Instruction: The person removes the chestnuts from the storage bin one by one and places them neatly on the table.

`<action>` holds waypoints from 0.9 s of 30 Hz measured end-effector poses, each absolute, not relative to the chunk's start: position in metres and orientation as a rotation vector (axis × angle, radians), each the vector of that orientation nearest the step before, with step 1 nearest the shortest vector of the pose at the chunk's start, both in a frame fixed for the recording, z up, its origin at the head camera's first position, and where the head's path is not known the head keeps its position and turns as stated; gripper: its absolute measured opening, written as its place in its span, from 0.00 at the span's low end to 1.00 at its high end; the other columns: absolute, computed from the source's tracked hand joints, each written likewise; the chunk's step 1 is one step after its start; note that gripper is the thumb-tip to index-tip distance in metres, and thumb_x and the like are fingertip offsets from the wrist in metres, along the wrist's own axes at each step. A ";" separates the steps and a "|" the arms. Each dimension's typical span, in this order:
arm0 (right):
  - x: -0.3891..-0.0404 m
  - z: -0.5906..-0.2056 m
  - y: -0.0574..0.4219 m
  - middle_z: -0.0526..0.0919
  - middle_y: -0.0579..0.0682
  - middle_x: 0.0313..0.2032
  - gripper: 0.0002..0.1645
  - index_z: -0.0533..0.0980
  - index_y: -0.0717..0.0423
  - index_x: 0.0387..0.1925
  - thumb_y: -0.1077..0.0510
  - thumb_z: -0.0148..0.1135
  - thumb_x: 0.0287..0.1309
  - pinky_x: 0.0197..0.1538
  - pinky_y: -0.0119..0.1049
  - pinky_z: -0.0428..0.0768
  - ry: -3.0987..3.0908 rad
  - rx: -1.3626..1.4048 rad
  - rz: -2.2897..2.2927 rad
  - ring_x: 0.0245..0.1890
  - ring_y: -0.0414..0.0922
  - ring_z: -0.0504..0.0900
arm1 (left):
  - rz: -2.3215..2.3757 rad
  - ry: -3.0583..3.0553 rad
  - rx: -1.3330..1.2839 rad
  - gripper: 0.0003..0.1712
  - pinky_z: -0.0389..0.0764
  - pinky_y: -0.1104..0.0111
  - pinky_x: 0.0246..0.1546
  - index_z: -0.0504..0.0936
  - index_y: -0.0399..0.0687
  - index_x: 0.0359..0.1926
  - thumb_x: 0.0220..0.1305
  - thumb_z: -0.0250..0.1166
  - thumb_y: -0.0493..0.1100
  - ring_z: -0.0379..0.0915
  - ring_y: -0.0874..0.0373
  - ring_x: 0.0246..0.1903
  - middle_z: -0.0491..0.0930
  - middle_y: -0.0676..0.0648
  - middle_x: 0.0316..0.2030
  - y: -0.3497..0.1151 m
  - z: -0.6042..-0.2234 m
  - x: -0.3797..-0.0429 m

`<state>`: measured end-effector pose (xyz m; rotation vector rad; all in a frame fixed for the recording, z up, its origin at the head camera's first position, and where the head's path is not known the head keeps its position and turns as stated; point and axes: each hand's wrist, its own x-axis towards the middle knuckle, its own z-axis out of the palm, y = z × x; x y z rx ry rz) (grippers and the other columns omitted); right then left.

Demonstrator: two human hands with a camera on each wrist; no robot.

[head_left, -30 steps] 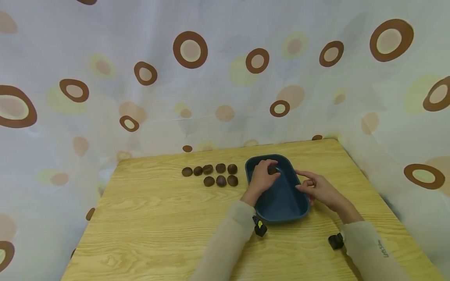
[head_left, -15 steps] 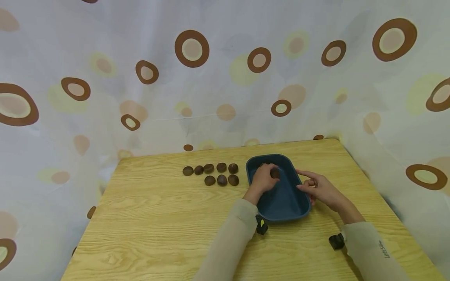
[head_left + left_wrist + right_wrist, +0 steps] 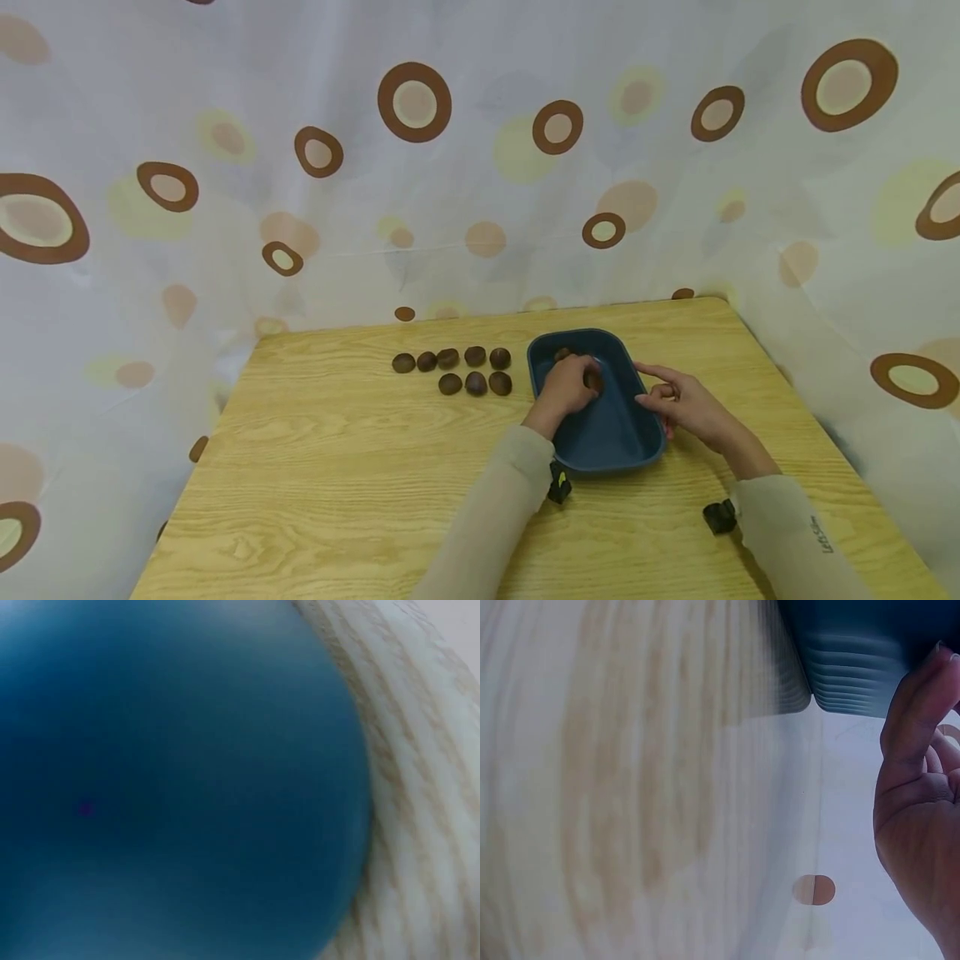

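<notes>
A deep blue rectangular tray (image 3: 607, 450) sits on the wooden table. Inside it, my left hand (image 3: 566, 387) pinches a brown chestnut (image 3: 594, 382) between thumb and fingers. Another chestnut (image 3: 562, 354) lies in the tray's far left corner, partly covered by that hand. My right hand (image 3: 686, 408) holds the tray's right rim, thumb over the edge and index finger stretched along the outside. In the right wrist view the fingers (image 3: 922, 712) meet the tray wall (image 3: 855, 671). The left wrist view is filled by the blurred blue tray (image 3: 187, 750), with no hand showing.
Left of the tray, several chestnuts stand in two rows, a longer back row (image 3: 447, 358) and a shorter front row (image 3: 476, 383). The wooden table (image 3: 337, 467) ends at a patterned curtain (image 3: 450, 167) behind and to the sides.
My left hand has lowered into the tray and shifted slightly nearer and right with the chestnut, uncovering the one in the far left corner. My right hand stays at the rim.
</notes>
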<state>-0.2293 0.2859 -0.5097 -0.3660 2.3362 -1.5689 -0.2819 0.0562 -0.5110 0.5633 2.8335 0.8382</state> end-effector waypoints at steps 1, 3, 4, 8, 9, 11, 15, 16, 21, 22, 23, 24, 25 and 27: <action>-0.229 -0.509 0.286 0.79 0.48 0.24 0.42 0.55 0.57 0.81 0.52 0.61 0.75 0.23 0.46 0.83 2.337 -0.363 -1.570 0.15 0.45 0.76 | 0.825 2.840 0.568 0.21 0.80 0.67 0.58 0.85 0.53 0.58 0.64 0.74 0.41 0.79 0.55 0.56 0.84 0.49 0.55 0.057 -0.511 -0.282; -0.229 -0.509 0.286 0.79 0.48 0.24 0.42 0.55 0.57 0.81 0.52 0.61 0.75 0.24 0.46 0.83 2.338 -0.362 -1.571 0.15 0.45 0.76 | 0.800 2.848 0.569 0.21 0.80 0.67 0.58 0.86 0.54 0.58 0.64 0.75 0.42 0.79 0.55 0.55 0.84 0.50 0.54 0.058 -0.510 -0.281; -0.230 -0.509 0.286 0.79 0.47 0.24 0.42 0.55 0.57 0.81 0.52 0.61 0.75 0.24 0.46 0.83 2.339 -0.361 -1.569 0.15 0.45 0.76 | 0.789 2.851 0.567 0.21 0.80 0.67 0.58 0.86 0.54 0.58 0.64 0.76 0.42 0.78 0.55 0.55 0.83 0.50 0.54 0.058 -0.510 -0.281; -0.230 -0.510 0.287 0.79 0.48 0.24 0.42 0.55 0.56 0.81 0.52 0.61 0.75 0.24 0.46 0.83 2.337 -0.357 -1.568 0.15 0.46 0.76 | 0.769 2.848 0.555 0.20 0.79 0.67 0.59 0.87 0.55 0.56 0.63 0.77 0.44 0.77 0.57 0.52 0.81 0.50 0.53 0.060 -0.510 -0.279; -0.230 -0.510 0.287 0.79 0.48 0.25 0.42 0.55 0.56 0.81 0.52 0.61 0.75 0.24 0.46 0.83 2.338 -0.357 -1.567 0.15 0.46 0.76 | 0.772 2.844 0.557 0.20 0.79 0.67 0.59 0.87 0.55 0.56 0.63 0.77 0.44 0.77 0.57 0.52 0.81 0.50 0.53 0.060 -0.511 -0.279; -0.230 -0.510 0.287 0.80 0.49 0.25 0.42 0.55 0.56 0.81 0.52 0.61 0.75 0.24 0.46 0.83 2.338 -0.359 -1.567 0.16 0.45 0.76 | 0.777 2.838 0.568 0.20 0.79 0.66 0.59 0.87 0.55 0.55 0.63 0.77 0.44 0.77 0.56 0.51 0.79 0.49 0.52 0.060 -0.511 -0.278; -0.230 -0.511 0.288 0.81 0.50 0.26 0.42 0.55 0.57 0.81 0.52 0.61 0.75 0.24 0.46 0.83 2.342 -0.367 -1.567 0.16 0.44 0.76 | 0.793 2.825 0.589 0.20 0.79 0.65 0.59 0.86 0.54 0.55 0.63 0.77 0.44 0.78 0.55 0.51 0.78 0.49 0.52 0.059 -0.511 -0.277; -0.230 -0.511 0.288 0.81 0.50 0.26 0.42 0.54 0.57 0.81 0.52 0.61 0.75 0.24 0.46 0.83 2.341 -0.369 -1.567 0.16 0.44 0.76 | 0.796 2.822 0.590 0.20 0.79 0.65 0.59 0.86 0.54 0.55 0.63 0.77 0.44 0.78 0.55 0.50 0.78 0.49 0.52 0.059 -0.511 -0.277; -0.230 -0.511 0.288 0.81 0.49 0.26 0.42 0.54 0.58 0.81 0.52 0.61 0.75 0.24 0.47 0.83 2.340 -0.375 -1.571 0.16 0.44 0.76 | 0.809 2.811 0.598 0.19 0.79 0.66 0.58 0.86 0.54 0.56 0.64 0.76 0.44 0.78 0.56 0.50 0.78 0.49 0.53 0.059 -0.510 -0.276; -0.230 -0.511 0.288 0.81 0.49 0.26 0.42 0.54 0.58 0.81 0.52 0.61 0.75 0.24 0.46 0.83 2.340 -0.377 -1.570 0.16 0.44 0.76 | 0.818 2.811 0.604 0.19 0.79 0.66 0.58 0.86 0.54 0.56 0.64 0.75 0.44 0.78 0.56 0.50 0.78 0.49 0.53 0.059 -0.510 -0.276; -0.230 -0.511 0.288 0.81 0.49 0.26 0.42 0.54 0.58 0.81 0.52 0.61 0.75 0.24 0.46 0.83 2.339 -0.378 -1.571 0.16 0.44 0.76 | 0.828 2.811 0.614 0.19 0.79 0.66 0.57 0.86 0.54 0.56 0.65 0.75 0.44 0.77 0.57 0.50 0.79 0.49 0.53 0.058 -0.510 -0.276; -0.230 -0.511 0.288 0.81 0.49 0.26 0.42 0.54 0.58 0.81 0.52 0.61 0.75 0.24 0.46 0.83 2.340 -0.378 -1.572 0.16 0.44 0.76 | 0.845 2.812 0.625 0.18 0.79 0.66 0.56 0.86 0.54 0.56 0.65 0.75 0.45 0.77 0.57 0.50 0.79 0.49 0.53 0.058 -0.511 -0.276; -0.230 -0.511 0.288 0.81 0.49 0.26 0.42 0.54 0.58 0.81 0.52 0.61 0.75 0.24 0.46 0.83 2.340 -0.379 -1.573 0.16 0.44 0.76 | 0.869 2.812 0.634 0.18 0.79 0.67 0.55 0.85 0.54 0.55 0.65 0.75 0.45 0.76 0.58 0.49 0.79 0.50 0.52 0.057 -0.511 -0.275; -0.229 -0.511 0.288 0.81 0.49 0.26 0.42 0.54 0.58 0.81 0.52 0.61 0.75 0.23 0.46 0.83 2.337 -0.378 -1.574 0.16 0.44 0.76 | 0.928 2.816 0.655 0.18 0.79 0.67 0.54 0.85 0.54 0.55 0.65 0.74 0.44 0.75 0.58 0.49 0.80 0.50 0.51 0.056 -0.511 -0.275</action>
